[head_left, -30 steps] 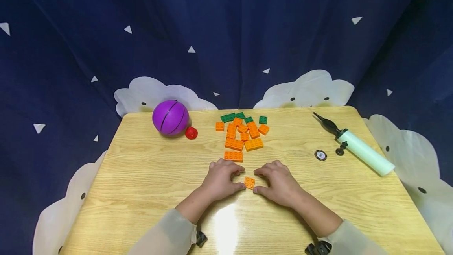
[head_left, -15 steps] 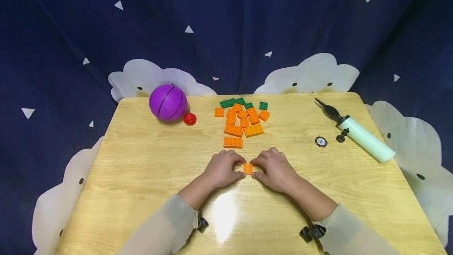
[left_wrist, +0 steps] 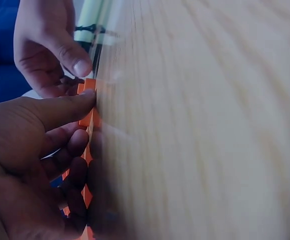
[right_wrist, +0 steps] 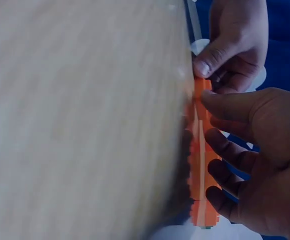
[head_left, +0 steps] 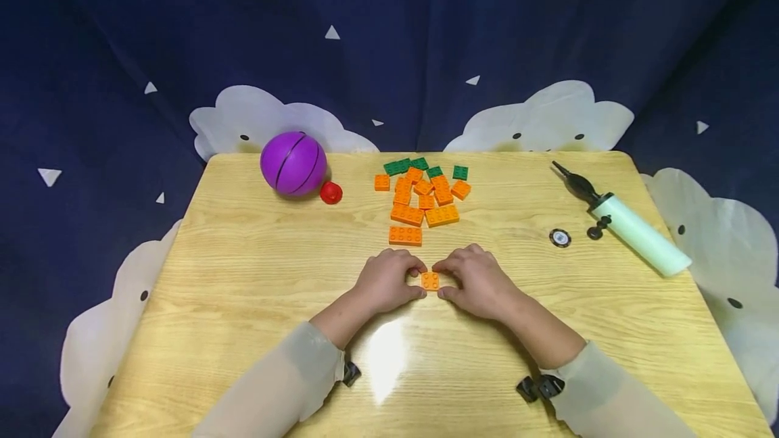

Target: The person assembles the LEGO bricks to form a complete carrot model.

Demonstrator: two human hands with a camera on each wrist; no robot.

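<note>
A small square orange building brick (head_left: 430, 281), with studs on top, lies on the table between both hands. My left hand (head_left: 385, 282) holds its left side, with the thumb at the near corner and the index finger at the far one. My right hand (head_left: 481, 282) is bent about the right side; its index fingertip is at the far edge and its thumb a little apart from the near right corner. In the left wrist view, the left thumb (left_wrist: 72, 107) covers part of the brick. Past the hands lie several loose orange bricks (head_left: 405, 236) and green bricks (head_left: 460, 172).
A purple ball (head_left: 294, 163) and a small red hat-like piece (head_left: 331, 192) sit at the back left of the wooden table (head_left: 243, 289). To the right lie a pale green hand pump (head_left: 639, 232), a round black-and-white chip (head_left: 560, 238) and a small black piece (head_left: 595, 232).
The brick has turned square to the table's front edge, in nearly the same spot. Both index fingers came in to its far edge; lately the right thumb has drawn slightly away. The head view tilted down.
</note>
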